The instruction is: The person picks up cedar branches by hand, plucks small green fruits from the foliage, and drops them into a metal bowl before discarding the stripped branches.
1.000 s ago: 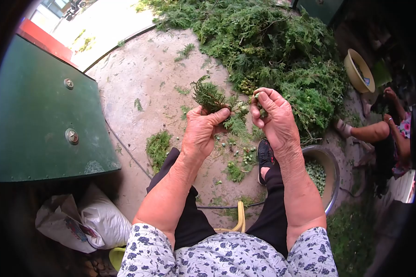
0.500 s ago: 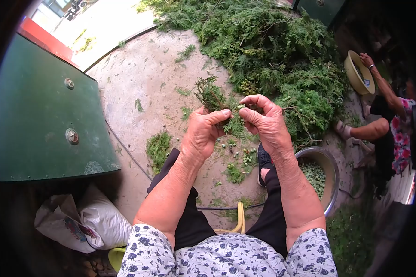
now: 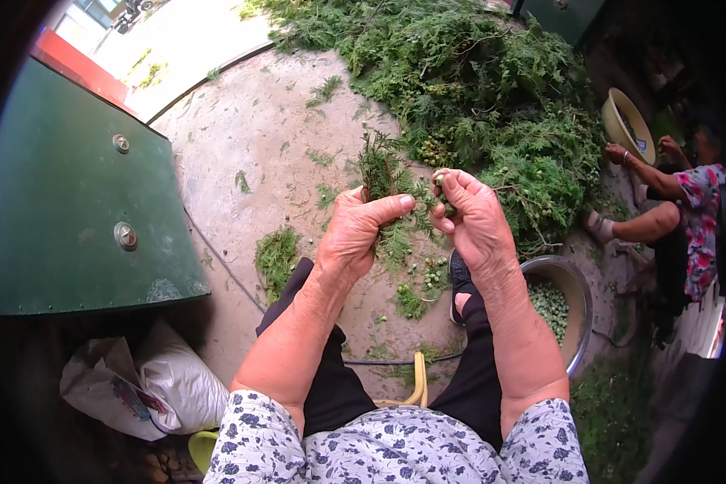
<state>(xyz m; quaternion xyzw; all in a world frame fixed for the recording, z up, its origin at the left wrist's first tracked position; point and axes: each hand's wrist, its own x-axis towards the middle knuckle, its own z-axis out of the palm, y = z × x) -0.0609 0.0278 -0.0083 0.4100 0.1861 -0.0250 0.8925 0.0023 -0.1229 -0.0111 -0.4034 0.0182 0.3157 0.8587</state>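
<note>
My left hand (image 3: 359,230) is closed on a green conifer sprig (image 3: 383,173), its thumb pressing across the stem and the feathery tips standing up above the fingers. Just to its right, my right hand (image 3: 473,211) is closed, with small pale green cones (image 3: 442,189) showing between thumb and curled fingers. A gap separates the two hands. Below them, loose green cones (image 3: 434,276) and bits of foliage lie on the concrete floor. Near my right forearm stands a metal basin (image 3: 581,310) holding many such cones.
A large heap of conifer branches (image 3: 492,105) covers the floor ahead. At left stands a green metal box (image 3: 73,194), with white sacks (image 3: 173,387) below it. To the right sits another person (image 3: 698,210) beside a yellowish basin (image 3: 617,121). A cable (image 3: 226,270) crosses the floor.
My right hand has moved right, away from the sprig, with cones in its fingers. The left hand still holds the sprig, now more upright. The other person's arms have come down and leaned in.
</note>
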